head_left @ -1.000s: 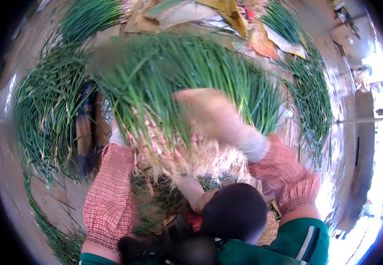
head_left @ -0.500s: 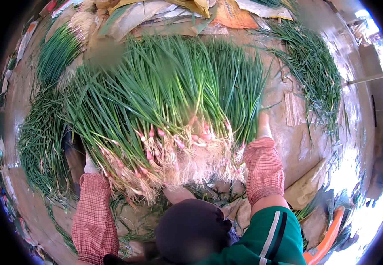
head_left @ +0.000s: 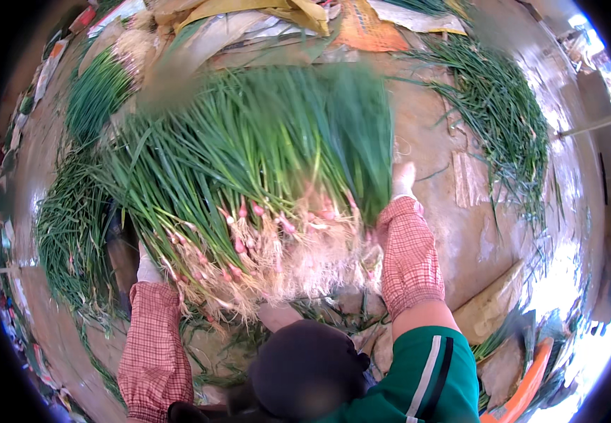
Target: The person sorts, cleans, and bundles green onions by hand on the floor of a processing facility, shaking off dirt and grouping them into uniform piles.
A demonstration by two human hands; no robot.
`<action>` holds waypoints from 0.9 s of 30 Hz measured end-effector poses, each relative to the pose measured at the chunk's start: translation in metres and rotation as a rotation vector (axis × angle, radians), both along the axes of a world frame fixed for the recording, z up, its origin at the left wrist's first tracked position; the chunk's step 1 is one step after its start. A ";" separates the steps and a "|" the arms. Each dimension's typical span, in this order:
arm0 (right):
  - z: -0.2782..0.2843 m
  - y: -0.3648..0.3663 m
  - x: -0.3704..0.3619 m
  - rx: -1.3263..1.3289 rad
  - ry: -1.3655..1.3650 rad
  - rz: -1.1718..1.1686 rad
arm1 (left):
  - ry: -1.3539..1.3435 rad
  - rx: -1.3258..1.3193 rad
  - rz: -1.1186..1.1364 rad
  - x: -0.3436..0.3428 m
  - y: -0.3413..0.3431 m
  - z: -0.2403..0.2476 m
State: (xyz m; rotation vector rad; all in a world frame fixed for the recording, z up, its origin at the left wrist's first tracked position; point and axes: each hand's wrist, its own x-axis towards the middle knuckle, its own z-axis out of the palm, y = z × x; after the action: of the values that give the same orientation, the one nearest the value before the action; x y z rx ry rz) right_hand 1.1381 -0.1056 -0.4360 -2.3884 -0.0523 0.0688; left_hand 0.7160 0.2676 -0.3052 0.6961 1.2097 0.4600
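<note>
A wide, thick heap of spring onions (head_left: 249, 134) lies in front of me, green leaves pointing away, pinkish bulbs and pale roots toward me. My right hand (head_left: 403, 178) presses against the right side of the heap. Its fingers are mostly hidden by the leaves. At the lower left, my left hand (head_left: 147, 266) reaches against the heap's left side near the bulbs, and its fingers are out of sight under the onions. Both forearms wear red checked sleeve covers.
Loose green leaves lie in piles at the left (head_left: 72, 233) and far right (head_left: 499, 113). A smaller spring onion bunch (head_left: 97, 92) is at the back left. Sacks (head_left: 369, 28) are spread behind the heap. An orange strip (head_left: 527, 384) lies at the lower right.
My right hand has moved left and pushed the right side of the heap inward, so the heap is narrower. The leaves there are blurred by motion. My left hand has hardly moved.
</note>
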 end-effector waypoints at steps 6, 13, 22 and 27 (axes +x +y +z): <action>-0.024 0.011 0.002 -0.013 0.024 0.022 | -0.022 -0.088 0.070 0.006 0.000 0.005; -0.014 0.026 -0.018 0.066 0.010 0.080 | -0.073 -0.151 0.226 -0.004 0.011 -0.008; 0.048 0.063 -0.053 0.379 -0.114 0.195 | 0.188 0.549 0.026 0.017 -0.023 0.023; 0.085 0.080 -0.085 0.518 -0.218 0.225 | 0.140 0.793 0.091 0.000 -0.027 0.072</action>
State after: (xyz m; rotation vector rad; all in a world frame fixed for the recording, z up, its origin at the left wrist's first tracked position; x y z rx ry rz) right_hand 1.0534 -0.0251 -0.3506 -1.8554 -0.3935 -0.0903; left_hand 0.7155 0.2402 -0.2330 1.3663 1.1808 1.0033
